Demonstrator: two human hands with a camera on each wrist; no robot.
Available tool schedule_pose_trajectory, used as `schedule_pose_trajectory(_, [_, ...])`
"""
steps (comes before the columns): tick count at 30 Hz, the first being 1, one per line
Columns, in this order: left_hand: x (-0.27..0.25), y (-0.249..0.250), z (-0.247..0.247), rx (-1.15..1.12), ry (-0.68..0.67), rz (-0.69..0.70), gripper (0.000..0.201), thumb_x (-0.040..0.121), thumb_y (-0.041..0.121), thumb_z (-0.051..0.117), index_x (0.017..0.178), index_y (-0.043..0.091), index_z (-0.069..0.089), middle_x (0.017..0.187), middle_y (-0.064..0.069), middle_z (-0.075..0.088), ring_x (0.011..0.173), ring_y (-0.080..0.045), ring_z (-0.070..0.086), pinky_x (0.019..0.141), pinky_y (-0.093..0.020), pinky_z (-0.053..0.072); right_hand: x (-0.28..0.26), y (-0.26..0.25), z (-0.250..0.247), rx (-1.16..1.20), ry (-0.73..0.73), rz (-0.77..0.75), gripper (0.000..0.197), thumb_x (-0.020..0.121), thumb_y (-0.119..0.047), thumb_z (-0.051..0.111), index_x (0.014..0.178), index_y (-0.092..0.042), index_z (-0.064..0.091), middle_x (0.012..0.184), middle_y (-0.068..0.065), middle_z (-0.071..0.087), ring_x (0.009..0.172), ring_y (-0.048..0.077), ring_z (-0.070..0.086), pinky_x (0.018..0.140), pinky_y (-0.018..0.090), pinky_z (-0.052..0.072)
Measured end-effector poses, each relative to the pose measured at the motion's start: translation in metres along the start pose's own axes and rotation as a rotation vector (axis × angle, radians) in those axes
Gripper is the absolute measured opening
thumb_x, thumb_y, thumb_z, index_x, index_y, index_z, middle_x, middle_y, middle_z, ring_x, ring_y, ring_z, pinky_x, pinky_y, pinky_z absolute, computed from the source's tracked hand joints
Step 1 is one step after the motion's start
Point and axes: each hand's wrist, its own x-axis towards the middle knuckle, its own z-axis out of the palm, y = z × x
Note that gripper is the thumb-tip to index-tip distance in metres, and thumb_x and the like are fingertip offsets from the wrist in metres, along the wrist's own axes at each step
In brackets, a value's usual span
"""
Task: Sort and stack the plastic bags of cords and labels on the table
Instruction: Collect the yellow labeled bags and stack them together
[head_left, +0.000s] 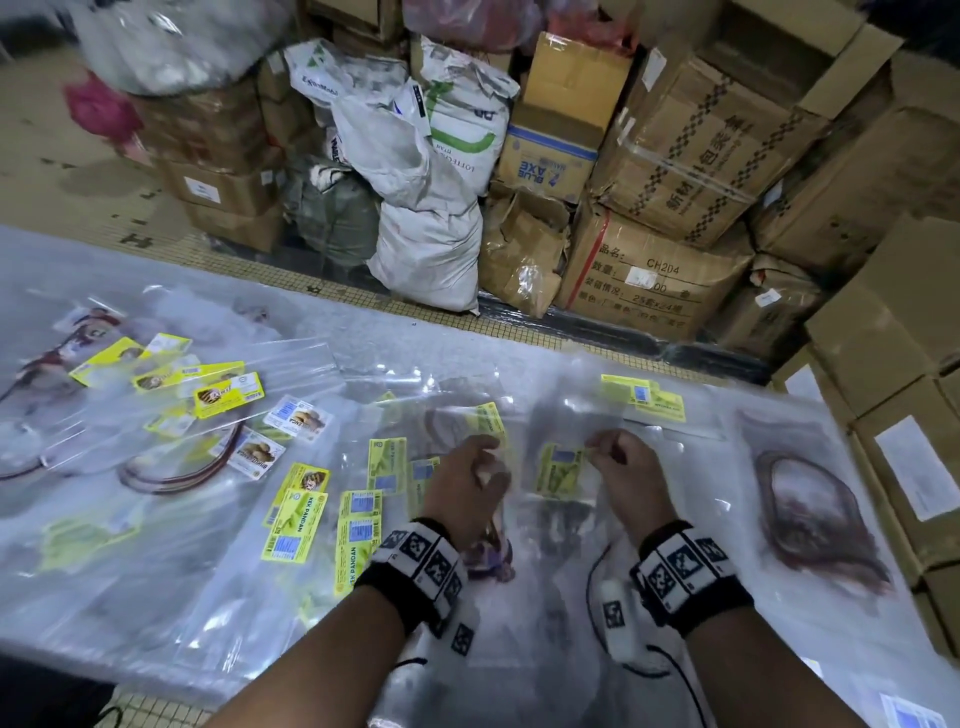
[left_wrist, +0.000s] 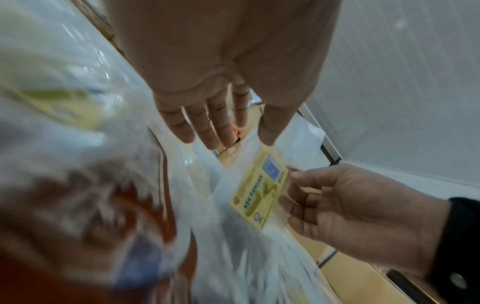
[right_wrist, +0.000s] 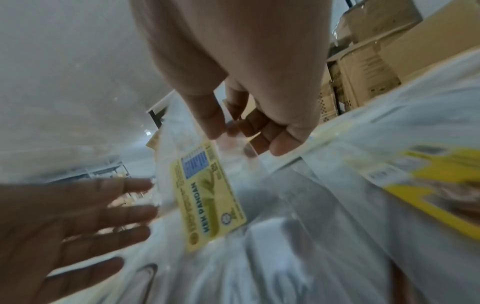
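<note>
A person's right hand (head_left: 626, 470) pinches the top edge of a clear plastic bag (right_wrist: 259, 205) holding a yellow KEK PANDAN label (head_left: 560, 469). The left hand (head_left: 467, 486), fingers straight and spread, is beside it. More labelled bags (head_left: 291, 519) lie left of the hands, a coiled dark-red cord (head_left: 810, 514) lies right, and cardboard boxes (head_left: 691, 156) are stacked beyond.

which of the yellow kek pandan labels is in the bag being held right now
The yellow label between the two hands, inside the clear bag the right hand pinches; the others lie flat left of the left hand.
</note>
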Motion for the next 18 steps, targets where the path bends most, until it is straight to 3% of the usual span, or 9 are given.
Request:
schedule_pose_trajectory(2, [-0.002,-0.011,-0.034,0.261,0.116,-0.012,0.046,0.083,0.018,0.068,0.126,0.027,0.057,0.116,-0.001,0.06,0.114,-0.024,0.056,0.095,-0.031,0.044,0.001,-0.016,0.006,0.064,0.024,-0.053,0.02,0.094,-0.003,0.057,0.086,-0.021,0.059,0.086,-0.003,0.062,0.079,0.014,0.058,0.07,0.028,0.044])
schedule_pose_trajectory(4, [-0.009,-0.024,-0.071,0.58,0.153,-0.191,0.054,0.081,0.023,0.066,0.133,0.035,0.052,0.132,-0.004,0.052,0.123,-0.029,0.048,0.102,-0.037,0.04,-0.002,-0.029,0.017,0.099,0.014,-0.105,0.022,0.096,-0.003,0.053,0.087,-0.023,0.054,0.086,-0.001,0.059,0.078,0.016,0.057,0.07,0.03,0.044])
schedule_pose_trajectory(6, [-0.019,-0.04,-0.102,0.725,0.147,-0.408,0.061,0.08,0.029,0.066,0.136,0.04,0.045,0.139,-0.007,0.038,0.129,-0.032,0.038,0.107,-0.043,0.032,-0.007,-0.041,0.033,0.109,-0.029,-0.129,0.023,0.098,-0.002,0.052,0.089,-0.023,0.053,0.085,0.001,0.058,0.078,0.019,0.057,0.069,0.033,0.046])
schedule_pose_trajectory(8, [-0.031,-0.056,-0.121,0.745,0.125,-0.512,0.064,0.078,0.03,0.066,0.135,0.042,0.04,0.139,-0.008,0.031,0.128,-0.034,0.033,0.107,-0.046,0.03,-0.013,-0.049,0.05,0.147,-0.108,-0.06,0.02,0.099,-0.002,0.052,0.091,-0.02,0.055,0.087,0.005,0.06,0.076,0.022,0.059,0.063,0.035,0.05])
schedule_pose_trajectory(11, [-0.045,-0.076,-0.141,0.716,0.042,-0.536,0.078,0.074,0.024,0.067,0.138,0.05,0.031,0.135,-0.005,0.027,0.126,-0.032,0.032,0.103,-0.047,0.038,-0.027,-0.051,0.086,0.193,-0.32,0.143,0.007,0.098,-0.008,0.056,0.098,-0.015,0.058,0.096,0.012,0.065,0.073,0.023,0.063,0.058,0.034,0.053])
schedule_pose_trajectory(13, [-0.049,-0.082,-0.147,0.747,0.006,-0.54,0.088,0.07,0.031,0.073,0.14,0.054,0.025,0.137,-0.004,0.024,0.127,-0.031,0.032,0.1,-0.046,0.039,-0.037,-0.043,0.111,0.062,-0.429,0.207,0.008,0.093,-0.01,0.06,0.098,-0.017,0.059,0.093,0.009,0.066,0.074,0.02,0.065,0.062,0.031,0.053])
schedule_pose_trajectory(15, [-0.052,-0.084,-0.152,0.75,0.033,-0.557,0.098,0.062,0.045,0.079,0.142,0.052,0.021,0.139,-0.005,0.021,0.128,-0.032,0.03,0.1,-0.045,0.038,-0.05,-0.035,0.135,-0.125,-0.45,0.162,0.019,0.085,-0.007,0.063,0.1,-0.018,0.058,0.091,0.004,0.066,0.077,0.017,0.065,0.065,0.026,0.054])
schedule_pose_trajectory(18, [-0.051,-0.09,-0.16,0.699,0.084,-0.548,0.113,0.054,0.056,0.082,0.145,0.042,0.017,0.136,-0.008,0.025,0.125,-0.033,0.033,0.098,-0.044,0.04,-0.07,-0.024,0.166,-0.321,-0.461,0.093,0.043,0.077,-0.013,0.071,0.117,-0.012,0.056,0.113,0.002,0.061,0.106,0.022,0.062,0.086,0.03,0.052])
